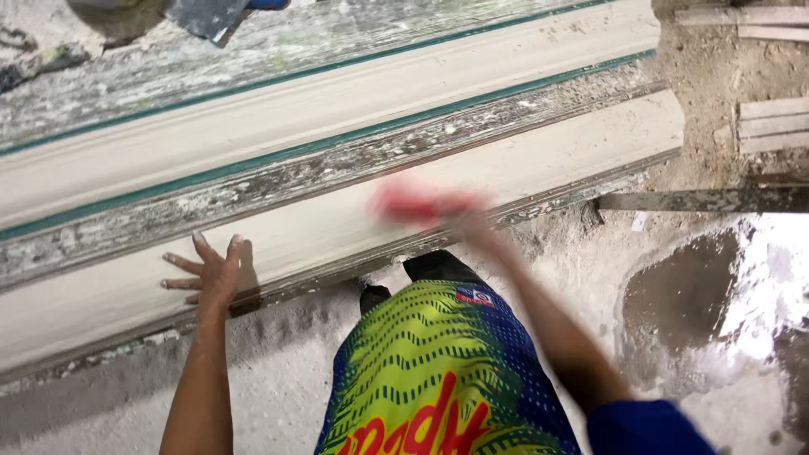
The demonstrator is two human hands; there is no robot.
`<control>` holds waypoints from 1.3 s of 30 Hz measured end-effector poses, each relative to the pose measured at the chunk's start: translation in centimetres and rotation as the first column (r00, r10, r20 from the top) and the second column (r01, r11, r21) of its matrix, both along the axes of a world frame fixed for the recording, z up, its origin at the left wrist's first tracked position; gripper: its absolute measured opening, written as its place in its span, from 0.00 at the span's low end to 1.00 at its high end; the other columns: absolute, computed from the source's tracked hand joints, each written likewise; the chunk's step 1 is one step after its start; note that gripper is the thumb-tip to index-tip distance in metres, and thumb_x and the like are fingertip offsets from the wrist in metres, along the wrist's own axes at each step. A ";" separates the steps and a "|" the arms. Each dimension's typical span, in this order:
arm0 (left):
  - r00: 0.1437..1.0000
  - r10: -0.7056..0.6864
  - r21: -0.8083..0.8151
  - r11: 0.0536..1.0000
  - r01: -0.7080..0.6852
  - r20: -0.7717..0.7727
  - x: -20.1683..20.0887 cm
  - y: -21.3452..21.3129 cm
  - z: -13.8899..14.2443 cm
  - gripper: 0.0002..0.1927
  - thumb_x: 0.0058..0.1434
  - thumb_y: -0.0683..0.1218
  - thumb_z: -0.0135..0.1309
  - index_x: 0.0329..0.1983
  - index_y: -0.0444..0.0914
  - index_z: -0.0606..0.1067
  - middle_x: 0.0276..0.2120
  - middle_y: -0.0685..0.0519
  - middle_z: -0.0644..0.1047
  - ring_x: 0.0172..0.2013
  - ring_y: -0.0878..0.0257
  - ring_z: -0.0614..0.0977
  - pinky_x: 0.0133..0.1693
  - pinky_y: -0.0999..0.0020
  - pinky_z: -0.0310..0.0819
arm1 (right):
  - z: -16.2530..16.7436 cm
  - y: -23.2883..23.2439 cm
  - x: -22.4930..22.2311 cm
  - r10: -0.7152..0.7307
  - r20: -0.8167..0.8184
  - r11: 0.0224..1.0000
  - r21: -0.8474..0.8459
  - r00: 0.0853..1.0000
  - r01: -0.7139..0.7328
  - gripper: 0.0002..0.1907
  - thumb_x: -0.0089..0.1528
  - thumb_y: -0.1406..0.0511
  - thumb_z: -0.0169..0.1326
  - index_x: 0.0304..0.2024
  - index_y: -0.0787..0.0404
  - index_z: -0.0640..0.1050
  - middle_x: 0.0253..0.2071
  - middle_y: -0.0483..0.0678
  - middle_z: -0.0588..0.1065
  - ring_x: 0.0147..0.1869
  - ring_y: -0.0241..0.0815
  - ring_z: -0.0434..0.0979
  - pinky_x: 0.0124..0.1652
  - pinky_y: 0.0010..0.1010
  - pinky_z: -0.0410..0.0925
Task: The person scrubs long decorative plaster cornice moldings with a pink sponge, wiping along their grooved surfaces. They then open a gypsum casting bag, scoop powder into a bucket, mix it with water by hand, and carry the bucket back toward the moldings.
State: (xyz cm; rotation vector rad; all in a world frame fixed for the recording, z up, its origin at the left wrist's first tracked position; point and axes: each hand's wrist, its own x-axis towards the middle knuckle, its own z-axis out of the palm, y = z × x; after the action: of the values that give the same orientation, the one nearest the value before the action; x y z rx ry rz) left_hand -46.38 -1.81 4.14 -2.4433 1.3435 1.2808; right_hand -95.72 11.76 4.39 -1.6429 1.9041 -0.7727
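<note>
Red block (415, 205) blurred in right hand (466, 223); left hand (212, 271) flat on moulding (337, 223)

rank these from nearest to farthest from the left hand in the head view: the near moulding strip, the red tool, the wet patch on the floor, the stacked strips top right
From the left hand:
1. near moulding strip, under the palm, touching
2. red tool, blurred, in the right hand, to the right
3. wet patch, floor, far right
4. stacked strips, top right corner

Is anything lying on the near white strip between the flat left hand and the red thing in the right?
Nothing visible: the near white strip looks bare between the left hand and the blurred red object.
</note>
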 end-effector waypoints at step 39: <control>0.967 -0.243 0.161 0.960 0.229 0.074 -39.8 2.9 -0.4 0.61 0.54 0.81 0.40 0.80 0.49 0.33 0.78 0.50 0.23 0.68 0.32 0.13 0.60 0.15 0.16 | -3.0 -2.5 -34.6 -0.334 0.023 0.930 -0.156 0.942 0.333 0.14 0.68 0.64 0.59 0.53 0.63 0.75 0.34 0.53 0.75 0.36 0.50 0.75 0.36 0.42 0.70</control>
State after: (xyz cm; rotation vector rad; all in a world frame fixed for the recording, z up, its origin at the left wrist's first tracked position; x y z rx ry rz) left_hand -86.15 1.07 3.72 -2.1390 1.4067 1.1512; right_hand -130.31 9.24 1.38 -1.4223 2.2074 -1.0800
